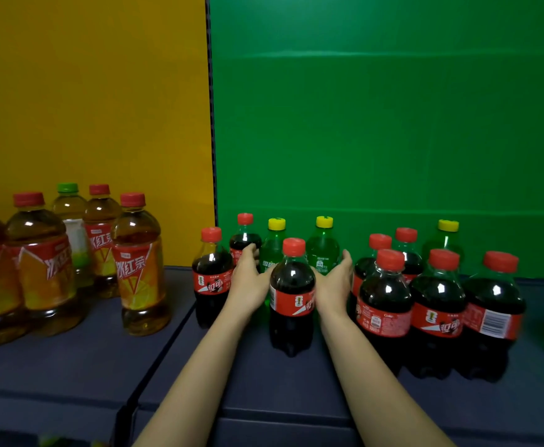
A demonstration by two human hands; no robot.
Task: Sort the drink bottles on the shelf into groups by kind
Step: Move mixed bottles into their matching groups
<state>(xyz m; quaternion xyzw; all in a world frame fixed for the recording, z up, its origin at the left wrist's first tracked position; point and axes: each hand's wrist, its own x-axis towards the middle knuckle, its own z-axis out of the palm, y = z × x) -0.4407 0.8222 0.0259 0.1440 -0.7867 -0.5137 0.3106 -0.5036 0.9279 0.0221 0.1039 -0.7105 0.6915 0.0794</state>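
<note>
**A:** From the head view, how far along is the sorting?

**B:** Partly done, I'd judge. The teas (138,269) stand together on the left of the shelf (264,391), before the yellow wall. A green-cap bottle (70,217) sits among them and looks like a different kind.

**A:** And on the right?

**B:** Mixed. Five colas (438,311) cluster at the far right, with one green soda (446,240) behind them. Two more green sodas (323,250) stand at the middle back, hemmed in by a front cola (293,295) and two left colas (211,275).

**A:** The hands?

**B:** The left hand (248,275) and right hand (336,279) reach past the front cola, one on each side of the middle pair. Both look open, fingers fairly straight and palms turned inward, and neither wraps a bottle. Whether they touch the sodas I cannot tell.

**A:** What's left?

**B:** Gathering the three green sodas into one group, joining the stray colas to theirs, and probably moving that green-cap bottle out.
</note>
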